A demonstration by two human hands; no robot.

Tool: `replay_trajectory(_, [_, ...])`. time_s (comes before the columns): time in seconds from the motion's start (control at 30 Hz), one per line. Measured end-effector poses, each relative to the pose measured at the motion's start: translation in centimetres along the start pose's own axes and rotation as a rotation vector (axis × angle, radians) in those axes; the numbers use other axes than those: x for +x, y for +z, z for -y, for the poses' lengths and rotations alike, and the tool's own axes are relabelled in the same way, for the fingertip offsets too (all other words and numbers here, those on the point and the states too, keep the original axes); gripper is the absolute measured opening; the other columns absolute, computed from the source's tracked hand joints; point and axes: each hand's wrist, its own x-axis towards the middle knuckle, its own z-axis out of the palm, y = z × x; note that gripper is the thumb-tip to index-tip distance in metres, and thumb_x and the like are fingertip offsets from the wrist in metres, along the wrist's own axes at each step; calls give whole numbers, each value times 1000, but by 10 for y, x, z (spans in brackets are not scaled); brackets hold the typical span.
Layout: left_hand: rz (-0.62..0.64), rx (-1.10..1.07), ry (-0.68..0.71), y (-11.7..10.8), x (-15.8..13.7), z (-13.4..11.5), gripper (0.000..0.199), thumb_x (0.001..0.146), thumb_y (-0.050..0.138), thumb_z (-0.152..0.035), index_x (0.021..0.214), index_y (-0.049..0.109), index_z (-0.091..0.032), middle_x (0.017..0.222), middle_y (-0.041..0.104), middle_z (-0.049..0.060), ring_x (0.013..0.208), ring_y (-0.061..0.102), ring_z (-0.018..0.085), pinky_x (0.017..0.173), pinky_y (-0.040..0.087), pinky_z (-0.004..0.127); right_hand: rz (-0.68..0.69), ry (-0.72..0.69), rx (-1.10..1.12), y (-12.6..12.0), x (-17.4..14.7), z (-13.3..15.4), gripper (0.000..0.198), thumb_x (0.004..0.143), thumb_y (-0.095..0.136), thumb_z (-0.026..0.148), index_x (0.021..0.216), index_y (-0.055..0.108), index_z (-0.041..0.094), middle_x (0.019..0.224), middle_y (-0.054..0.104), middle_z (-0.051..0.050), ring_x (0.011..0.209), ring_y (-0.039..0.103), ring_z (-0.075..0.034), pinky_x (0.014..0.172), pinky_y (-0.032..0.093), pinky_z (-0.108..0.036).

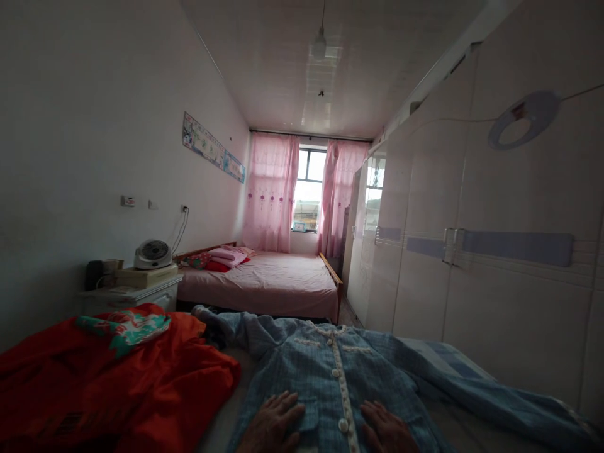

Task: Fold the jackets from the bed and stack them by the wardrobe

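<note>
A blue button-front jacket (316,358) with white trim and round buttons lies spread out in front of me, its sleeves stretched to both sides. My left hand (274,420) rests flat on the jacket's left front, fingers apart, near a pocket flap. On the other side of the button strip, my right hand (384,428) lies on the fabric with its fingers stretched out. Neither hand grips the cloth. The jacket's lower part runs out of view at the bottom.
Crumpled orange-red clothing (155,384) with a green and white print lies at the left. Beyond are a bed (274,283) with pink bedding, a bedside cabinet (165,296) bearing a small fan (153,253), and a white wardrobe (425,289) along the right.
</note>
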Motion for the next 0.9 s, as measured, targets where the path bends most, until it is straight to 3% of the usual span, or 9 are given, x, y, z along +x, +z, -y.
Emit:
replay_trajectory(0.2, [-20,-27,-6,3,-1,3,52,79,54,-25,130,49,-33,142,41,1,131,36,25,109,27,45,-60,-7,68,3,-1,-4,45,86,38,45,120,61,26,130,55,-4,125,45,-25,103,35,-38])
replay_trajectory(0.4, [-21,-13,32,9,3,12,52,80,54,-28,131,48,-34,142,41,1,131,37,26,108,29,46,-28,6,54,5,2,-6,47,86,38,44,122,59,23,132,53,-6,126,44,-25,104,33,-39])
replay_trajectory(0.7, [-51,-31,61,21,7,23,54,80,56,-27,132,46,-35,143,40,0,131,36,27,108,29,46,-27,40,94,-11,-8,9,47,86,39,44,123,58,21,133,52,-5,128,41,-23,106,31,-37])
replay_trajectory(0.9, [-17,-12,29,9,4,13,52,81,55,-28,132,46,-34,143,40,0,132,35,25,109,28,46,-63,44,124,-13,-11,11,45,86,41,43,120,60,22,131,54,-5,127,43,-24,105,32,-38])
